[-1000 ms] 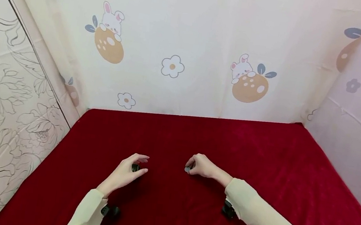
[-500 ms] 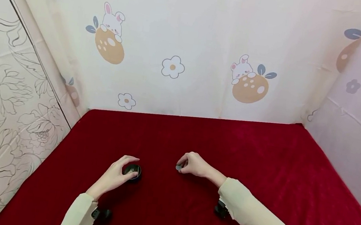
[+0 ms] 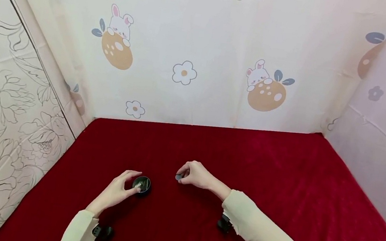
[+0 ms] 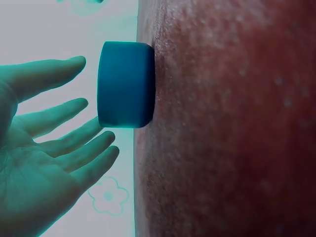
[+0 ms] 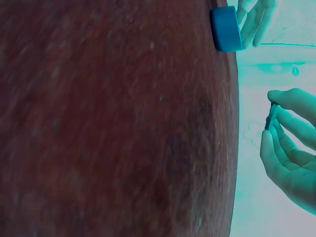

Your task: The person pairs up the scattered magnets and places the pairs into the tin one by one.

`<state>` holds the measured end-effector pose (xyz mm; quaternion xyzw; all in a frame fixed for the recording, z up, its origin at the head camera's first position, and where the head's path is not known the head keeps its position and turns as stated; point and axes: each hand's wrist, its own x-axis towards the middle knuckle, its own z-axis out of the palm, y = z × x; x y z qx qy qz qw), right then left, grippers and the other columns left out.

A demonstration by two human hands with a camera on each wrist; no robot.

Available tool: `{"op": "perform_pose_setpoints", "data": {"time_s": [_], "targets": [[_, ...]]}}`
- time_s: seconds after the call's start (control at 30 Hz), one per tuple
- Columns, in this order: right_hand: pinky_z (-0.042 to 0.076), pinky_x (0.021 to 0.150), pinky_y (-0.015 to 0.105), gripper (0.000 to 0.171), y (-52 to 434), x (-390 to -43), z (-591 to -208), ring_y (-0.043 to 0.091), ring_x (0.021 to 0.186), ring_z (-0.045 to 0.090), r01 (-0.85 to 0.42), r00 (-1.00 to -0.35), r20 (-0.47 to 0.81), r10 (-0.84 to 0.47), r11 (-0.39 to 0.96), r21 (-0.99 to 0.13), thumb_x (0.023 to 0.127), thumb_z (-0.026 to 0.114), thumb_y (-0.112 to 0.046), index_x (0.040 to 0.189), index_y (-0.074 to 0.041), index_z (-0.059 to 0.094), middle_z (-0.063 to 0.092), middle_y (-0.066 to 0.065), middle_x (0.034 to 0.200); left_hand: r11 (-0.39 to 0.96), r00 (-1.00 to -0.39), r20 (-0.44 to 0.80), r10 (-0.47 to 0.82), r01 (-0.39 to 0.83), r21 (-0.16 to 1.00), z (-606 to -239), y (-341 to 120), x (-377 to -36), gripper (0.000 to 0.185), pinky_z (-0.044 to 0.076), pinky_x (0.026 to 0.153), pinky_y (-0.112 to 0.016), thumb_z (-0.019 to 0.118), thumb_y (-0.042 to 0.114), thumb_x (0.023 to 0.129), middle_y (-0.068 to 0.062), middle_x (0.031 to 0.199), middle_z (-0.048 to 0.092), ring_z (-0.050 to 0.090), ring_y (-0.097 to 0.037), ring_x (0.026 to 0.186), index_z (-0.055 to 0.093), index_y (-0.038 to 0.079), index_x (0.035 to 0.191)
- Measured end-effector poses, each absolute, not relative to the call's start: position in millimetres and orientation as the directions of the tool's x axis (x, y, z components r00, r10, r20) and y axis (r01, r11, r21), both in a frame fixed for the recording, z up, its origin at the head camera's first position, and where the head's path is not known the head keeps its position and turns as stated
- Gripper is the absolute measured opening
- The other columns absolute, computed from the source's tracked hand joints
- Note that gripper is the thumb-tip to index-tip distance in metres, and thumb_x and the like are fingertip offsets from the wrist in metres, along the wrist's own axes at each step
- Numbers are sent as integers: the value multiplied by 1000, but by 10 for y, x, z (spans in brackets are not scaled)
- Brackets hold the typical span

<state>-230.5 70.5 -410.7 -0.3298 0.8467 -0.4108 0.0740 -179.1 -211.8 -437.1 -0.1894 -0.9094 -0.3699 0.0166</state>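
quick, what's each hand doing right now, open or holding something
Left hand: open, fingers relaxed beside the small round black container; no grip on it.
Right hand: pinches a small flat dark disc between thumb and fingers.

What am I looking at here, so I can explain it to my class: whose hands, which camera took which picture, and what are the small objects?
A person works with two bare hands over a red cloth. The wide picture comes from a camera on the head; the two tinted, sideways pictures come from cameras strapped to each wrist. A small round dark container sits on the cloth. The left hand is beside it with fingers straight; the left wrist view shows them apart from it. The right hand pinches a small flat disc, perhaps a lid, above the cloth.
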Motion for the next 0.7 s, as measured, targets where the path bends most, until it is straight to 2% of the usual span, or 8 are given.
{"op": "perform_pose_setpoints", "data": {"time_s": [0.3, 0.7], "targets": [[46, 61, 18, 15, 517, -2243, -4064, 11, 71, 57, -503, -763, 154, -628, 427, -752, 75, 65, -3, 90, -1, 68, 61, 5, 86, 615, -931, 112, 348, 317, 722, -4421, -2150, -1803, 49, 42, 87, -40, 65, 11, 80, -14, 119, 49, 51, -32, 106, 48, -1, 123], [45, 60, 17, 15, 231, -2198, -4062, 8, 69, 56, -494, -762, 145, -631, 422, -760, 75, 67, -5, 90, -3, 69, 61, 3, 83, 572, -928, 37, 370, 259, 778, -4415, -2184, -1800, 49, 45, 84, -38, 63, 14, 82, -18, 120, 49, 51, -33, 107, 45, -3, 125]]}}
